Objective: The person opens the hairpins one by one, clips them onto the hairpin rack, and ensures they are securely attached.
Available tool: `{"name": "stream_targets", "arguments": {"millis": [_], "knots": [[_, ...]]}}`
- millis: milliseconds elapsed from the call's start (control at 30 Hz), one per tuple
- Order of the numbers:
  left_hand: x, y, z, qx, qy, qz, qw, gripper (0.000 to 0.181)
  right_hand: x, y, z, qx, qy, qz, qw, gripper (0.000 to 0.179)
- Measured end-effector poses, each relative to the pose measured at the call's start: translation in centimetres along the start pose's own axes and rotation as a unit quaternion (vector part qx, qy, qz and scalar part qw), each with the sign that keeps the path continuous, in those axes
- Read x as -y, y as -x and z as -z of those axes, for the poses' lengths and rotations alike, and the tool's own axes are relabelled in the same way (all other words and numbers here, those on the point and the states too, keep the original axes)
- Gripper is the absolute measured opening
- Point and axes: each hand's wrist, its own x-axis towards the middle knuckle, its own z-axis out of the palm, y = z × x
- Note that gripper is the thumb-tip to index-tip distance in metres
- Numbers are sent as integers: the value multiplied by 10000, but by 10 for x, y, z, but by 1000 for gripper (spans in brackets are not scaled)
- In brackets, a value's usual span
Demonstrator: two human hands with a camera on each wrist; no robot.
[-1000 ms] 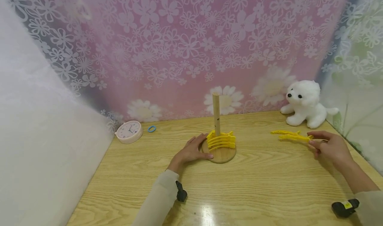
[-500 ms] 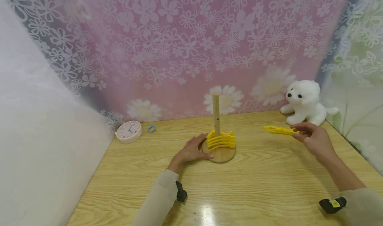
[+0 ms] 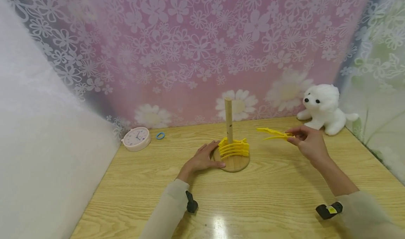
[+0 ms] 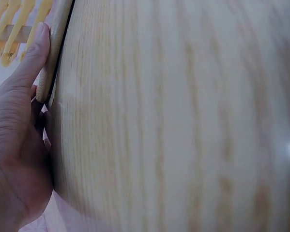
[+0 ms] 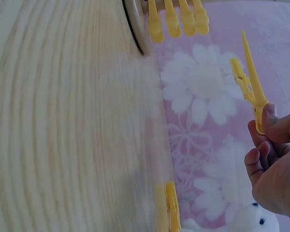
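My left hand (image 3: 200, 159) holds the edge of a round wooden stand (image 3: 235, 165) with an upright post, its thumb at the base rim. Around the foot of the post sit several yellow plastic clips (image 3: 235, 150), stacked in a row. To the right of the stand, my right hand (image 3: 310, 142) pinches another yellow clip (image 3: 272, 131) at one end. The right wrist view shows this held clip (image 5: 253, 79) with its two tapered arms spread apart, one longer than the other. Its pinched end is partly covered by thumb and fingers.
A further yellow clip (image 5: 173, 208) lies on the table in the right wrist view. A white plush dog (image 3: 322, 105) sits at the back right. A pink clock (image 3: 136, 139) and a small blue ring (image 3: 160, 136) lie at the back left. A flowered curtain (image 3: 190, 56) rises behind.
My right hand has lifted the yellow clip and brought it leftward, closer to the stand; its arms now show spread. The left hand has stayed at the stand's base.
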Motion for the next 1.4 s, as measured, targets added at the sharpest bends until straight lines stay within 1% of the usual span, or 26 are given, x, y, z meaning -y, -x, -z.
{"name": "stream_targets", "arguments": {"millis": [167, 400, 633, 800, 933, 1133, 1400], "knots": [[-1, 1, 1, 29, 31, 46, 10000, 104, 14, -5, -17, 96, -97, 124, 9998, 16], [0, 1, 0, 52, 51, 54, 10000, 104, 23, -11, -42, 214, -490, 200, 9984, 14], [1, 0, 1, 39, 64, 41, 10000, 103, 30, -13, -67, 319, -825, -97, 9960, 13], [1, 0, 1, 52, 22, 28, 10000, 103, 35, -17, -83, 378, -756, -33, 9964, 10], [1, -1, 1, 66, 33, 23, 10000, 104, 40, -19, -92, 448, -773, 16, 9960, 9], [2, -2, 1, 62, -116, 5, 9999, 104, 47, -22, -103, 569, -918, 143, 9940, 9], [2, -2, 1, 76, -58, 98, 9999, 105, 53, -21, -111, 676, -792, 339, 9940, 11]]}}
